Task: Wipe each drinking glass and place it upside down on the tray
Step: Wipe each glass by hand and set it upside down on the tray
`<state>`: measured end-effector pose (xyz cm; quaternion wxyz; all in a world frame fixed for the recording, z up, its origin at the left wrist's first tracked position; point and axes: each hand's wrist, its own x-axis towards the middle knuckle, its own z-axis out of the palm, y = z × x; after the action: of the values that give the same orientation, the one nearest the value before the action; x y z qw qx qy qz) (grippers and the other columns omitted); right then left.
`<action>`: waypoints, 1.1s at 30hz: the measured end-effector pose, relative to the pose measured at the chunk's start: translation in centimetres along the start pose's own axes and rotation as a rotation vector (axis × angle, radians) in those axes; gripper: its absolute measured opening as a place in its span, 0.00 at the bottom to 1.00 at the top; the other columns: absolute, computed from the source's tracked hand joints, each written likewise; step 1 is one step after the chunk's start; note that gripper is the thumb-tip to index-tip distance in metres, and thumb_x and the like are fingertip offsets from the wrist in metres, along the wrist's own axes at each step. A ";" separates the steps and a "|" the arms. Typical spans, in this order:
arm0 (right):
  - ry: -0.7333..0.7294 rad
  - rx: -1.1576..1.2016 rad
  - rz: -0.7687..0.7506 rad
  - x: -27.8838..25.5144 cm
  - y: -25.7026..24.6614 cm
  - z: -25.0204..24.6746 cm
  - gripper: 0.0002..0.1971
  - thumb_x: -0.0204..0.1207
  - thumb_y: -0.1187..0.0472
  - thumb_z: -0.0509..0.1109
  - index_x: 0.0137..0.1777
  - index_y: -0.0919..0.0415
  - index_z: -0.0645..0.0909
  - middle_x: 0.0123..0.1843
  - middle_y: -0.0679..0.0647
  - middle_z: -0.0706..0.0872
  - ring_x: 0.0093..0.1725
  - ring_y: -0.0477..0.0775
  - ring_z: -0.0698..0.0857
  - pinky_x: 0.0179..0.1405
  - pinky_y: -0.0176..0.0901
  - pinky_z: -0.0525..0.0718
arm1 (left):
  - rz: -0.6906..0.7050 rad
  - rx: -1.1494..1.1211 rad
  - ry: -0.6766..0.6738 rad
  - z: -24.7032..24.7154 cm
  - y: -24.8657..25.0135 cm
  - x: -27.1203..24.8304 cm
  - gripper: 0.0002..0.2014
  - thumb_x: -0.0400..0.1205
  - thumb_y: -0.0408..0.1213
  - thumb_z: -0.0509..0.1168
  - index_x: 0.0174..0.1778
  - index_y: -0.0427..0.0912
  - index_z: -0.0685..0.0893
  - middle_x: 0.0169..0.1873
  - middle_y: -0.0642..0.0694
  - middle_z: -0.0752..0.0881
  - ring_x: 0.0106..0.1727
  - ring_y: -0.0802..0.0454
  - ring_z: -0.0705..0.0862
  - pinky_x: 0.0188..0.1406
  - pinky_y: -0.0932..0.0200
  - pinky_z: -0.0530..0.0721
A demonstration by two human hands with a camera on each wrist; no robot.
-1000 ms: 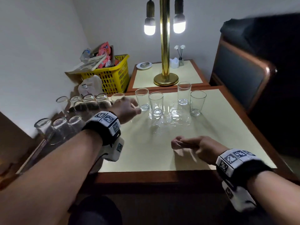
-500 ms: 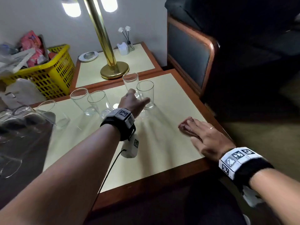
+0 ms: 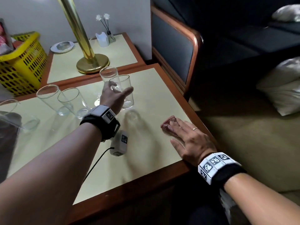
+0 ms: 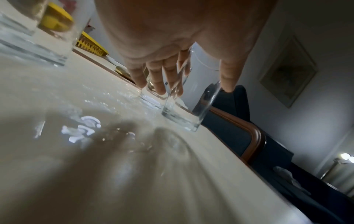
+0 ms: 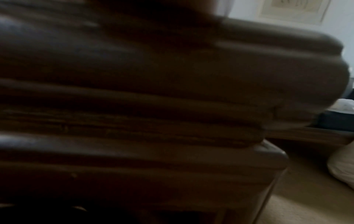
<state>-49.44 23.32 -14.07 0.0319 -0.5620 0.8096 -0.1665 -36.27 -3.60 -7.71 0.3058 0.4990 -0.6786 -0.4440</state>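
Note:
Several clear drinking glasses stand upright on the cream table (image 3: pixel 146 151). My left hand (image 3: pixel 118 90) reaches the rightmost glass (image 3: pixel 128 101), which still stands on the table. In the left wrist view the fingers (image 4: pixel 159 81) lie nearly straight behind that glass (image 4: pixel 191 106) and the thumb sits at its other side. My right hand (image 3: pixel 183 135) lies flat on a reddish cloth (image 3: pixel 167 124) near the table's right edge. A dark tray (image 3: pixel 8 143) shows at the far left. The right wrist view is dark and blurred.
Another glass (image 3: pixel 108 75) stands just behind the one I reach, and two more (image 3: pixel 50 99) (image 3: pixel 73 101) to the left. A brass lamp base (image 3: pixel 92 62) sits on the side table behind. A yellow basket (image 3: pixel 21 67) is at back left, an armchair (image 3: pixel 175 46) to the right.
My left hand moved from the glasses at the left to the rightmost glass. My right hand slid right and flattened on the cloth. The head view swung right.

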 end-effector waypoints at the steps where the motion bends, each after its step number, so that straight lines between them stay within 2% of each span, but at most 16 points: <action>1: -0.028 0.016 0.026 0.0 -0.1 -0.1 0.35 0.78 0.35 0.53 0.82 0.49 0.73 0.82 0.54 0.76 0.79 0.60 0.77 0.69 0.58 0.82 | -0.018 -0.054 0.035 -0.8 0.1 -0.8 0.33 0.72 0.59 0.80 0.66 0.45 0.78 0.53 0.42 0.86 0.52 0.43 0.85 0.57 0.53 0.81; 4: -0.098 0.042 0.080 0.3 -0.6 -0.4 0.36 0.80 0.36 0.44 0.84 0.50 0.71 0.84 0.54 0.73 0.83 0.61 0.70 0.79 0.55 0.72 | -0.178 -0.271 0.077 -3.5 0.5 -4.5 0.37 0.68 0.72 0.73 0.62 0.47 0.79 0.60 0.37 0.85 0.58 0.38 0.86 0.61 0.45 0.85; 6: -0.083 0.033 0.108 0.6 -1.2 -0.7 0.26 0.85 0.50 0.54 0.82 0.52 0.74 0.81 0.55 0.77 0.78 0.64 0.73 0.76 0.57 0.74 | -0.338 -0.420 -0.017 -5.3 0.5 -7.8 0.22 0.78 0.63 0.70 0.56 0.49 0.81 0.56 0.38 0.80 0.52 0.40 0.83 0.54 0.39 0.89; 8: -0.089 -0.004 0.114 1.1 -1.9 -0.9 0.24 0.84 0.65 0.61 0.80 0.53 0.77 0.76 0.55 0.81 0.70 0.65 0.76 0.71 0.56 0.78 | -0.416 -0.526 -0.130 -6.9 -0.3 -11.1 0.08 0.82 0.49 0.70 0.50 0.50 0.82 0.53 0.38 0.76 0.51 0.39 0.81 0.44 0.46 0.88; 9: -0.095 0.001 0.111 1.3 -2.7 -1.1 0.24 0.83 0.67 0.62 0.78 0.53 0.78 0.73 0.55 0.84 0.67 0.65 0.78 0.68 0.55 0.79 | -0.405 -0.530 -0.176 -7.6 -0.9 -12.5 0.08 0.80 0.45 0.72 0.50 0.48 0.83 0.53 0.38 0.76 0.51 0.39 0.81 0.39 0.50 0.86; 12: -0.012 0.219 0.102 2.3 -6.3 -2.7 0.20 0.85 0.66 0.64 0.72 0.50 0.84 0.65 0.55 0.89 0.60 0.61 0.86 0.61 0.49 0.84 | -0.248 -0.504 -0.209 -9.7 -3.2 -15.5 0.28 0.66 0.43 0.80 0.62 0.44 0.83 0.50 0.40 0.84 0.40 0.45 0.84 0.29 0.57 0.81; 15: 0.105 0.687 0.092 2.7 -12.5 -5.8 0.14 0.84 0.51 0.72 0.68 0.45 0.88 0.64 0.40 0.89 0.38 0.34 0.83 0.36 0.23 0.78 | -0.225 -0.599 -0.178 -12.1 -5.3 -18.2 0.34 0.58 0.42 0.85 0.62 0.44 0.86 0.45 0.41 0.89 0.31 0.51 0.81 0.28 0.61 0.76; 16: 0.115 0.779 0.036 2.5 -14.7 -6.6 0.13 0.83 0.49 0.74 0.66 0.46 0.89 0.63 0.38 0.89 0.35 0.31 0.82 0.32 0.22 0.79 | -0.244 -0.642 -0.179 -12.7 -5.9 -19.0 0.32 0.56 0.44 0.86 0.58 0.45 0.88 0.44 0.41 0.89 0.31 0.52 0.79 0.28 0.61 0.75; 19: 0.046 0.811 -0.175 1.4 -20.1 -7.3 0.12 0.84 0.60 0.73 0.63 0.49 0.89 0.60 0.44 0.87 0.54 0.36 0.87 0.60 0.35 0.86 | -0.326 -0.766 -0.087 -13.4 -6.2 -21.3 0.24 0.61 0.54 0.85 0.49 0.48 0.92 0.43 0.43 0.88 0.30 0.55 0.74 0.33 0.59 0.70; 21: -0.035 0.792 -0.207 0.5 -22.2 -6.0 0.14 0.84 0.63 0.71 0.67 0.49 0.87 0.57 0.43 0.86 0.62 0.46 0.86 0.68 0.43 0.83 | -0.382 -0.790 0.082 -13.6 -6.2 -22.1 0.32 0.65 0.67 0.79 0.55 0.45 0.89 0.43 0.45 0.84 0.33 0.54 0.71 0.36 0.56 0.70; 23: -0.110 0.804 -0.178 -0.6 -23.9 -4.6 0.18 0.85 0.60 0.70 0.74 0.55 0.82 0.57 0.46 0.84 0.64 0.54 0.85 0.68 0.48 0.83 | -0.421 -0.769 0.200 -13.8 -6.3 -22.5 0.42 0.64 0.79 0.69 0.57 0.45 0.89 0.47 0.44 0.82 0.41 0.49 0.75 0.45 0.51 0.77; 25: -0.138 0.808 -0.211 -1.9 -25.1 -3.0 0.17 0.85 0.59 0.71 0.72 0.54 0.84 0.56 0.51 0.83 0.59 0.54 0.86 0.64 0.46 0.83 | -0.448 -0.828 0.175 -14.3 -6.3 -22.5 0.47 0.59 0.84 0.66 0.60 0.47 0.88 0.55 0.42 0.86 0.54 0.44 0.83 0.62 0.40 0.82; 27: -0.087 0.795 -0.275 -2.8 -25.9 -1.7 0.14 0.84 0.60 0.73 0.68 0.53 0.88 0.53 0.55 0.82 0.54 0.53 0.86 0.60 0.45 0.85 | -0.429 -0.951 0.109 -14.6 -6.1 -22.7 0.49 0.60 0.85 0.66 0.65 0.49 0.85 0.63 0.39 0.87 0.63 0.36 0.86 0.69 0.29 0.79; 31: 0.001 0.846 -0.175 -2.0 -25.9 -2.0 0.14 0.86 0.55 0.70 0.70 0.47 0.86 0.62 0.49 0.89 0.52 0.41 0.89 0.56 0.39 0.87 | -0.383 -0.942 -0.037 -15.0 -6.0 -23.5 0.37 0.81 0.71 0.55 0.74 0.44 0.76 0.67 0.38 0.85 0.61 0.32 0.87 0.66 0.32 0.81; 32: -0.020 0.908 -0.123 -1.8 -25.8 -2.3 0.13 0.86 0.51 0.70 0.69 0.41 0.86 0.62 0.48 0.91 0.49 0.41 0.90 0.54 0.43 0.90 | -0.354 -0.886 -0.090 -15.1 -6.2 -23.7 0.34 0.82 0.68 0.56 0.74 0.46 0.75 0.67 0.39 0.85 0.59 0.34 0.88 0.62 0.35 0.83; 33: -0.048 0.972 -0.082 -1.6 -25.7 -2.6 0.12 0.86 0.47 0.69 0.67 0.35 0.85 0.61 0.50 0.92 0.46 0.50 0.93 0.51 0.52 0.92 | -0.320 -0.839 -0.136 -15.2 -6.3 -23.7 0.31 0.81 0.66 0.59 0.73 0.48 0.76 0.64 0.41 0.86 0.54 0.38 0.89 0.56 0.39 0.84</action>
<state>-26.35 17.39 -3.96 0.3026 -0.5172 0.6145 -0.5132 -13.22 13.65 -6.42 0.3638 0.4002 -0.3728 -0.7540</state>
